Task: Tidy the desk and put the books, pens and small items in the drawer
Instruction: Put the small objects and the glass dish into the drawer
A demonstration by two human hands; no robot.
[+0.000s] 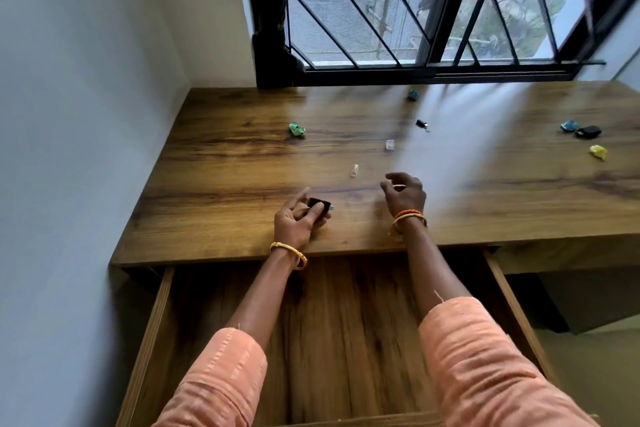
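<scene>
My left hand (299,222) is curled around a small black USB-like adapter (319,205) near the front edge of the wooden desk (221,163). My right hand (405,194) hovers over the desk with fingers loosely bent; a thin pale sliver shows at the fingertips, too small to identify. Two clear caps (354,170) (390,144) lie beyond the hands. A second small black adapter (421,123) lies farther back. The drawer (346,322) below the desk stands pulled out under my forearms.
Crumpled paper balls lie around the desk: green (297,129), teal (412,94), blue (569,125), yellow (598,151). A black case (588,131) sits at the right. A barred window (433,10) runs behind the desk, and a white wall (69,114) bounds the left side.
</scene>
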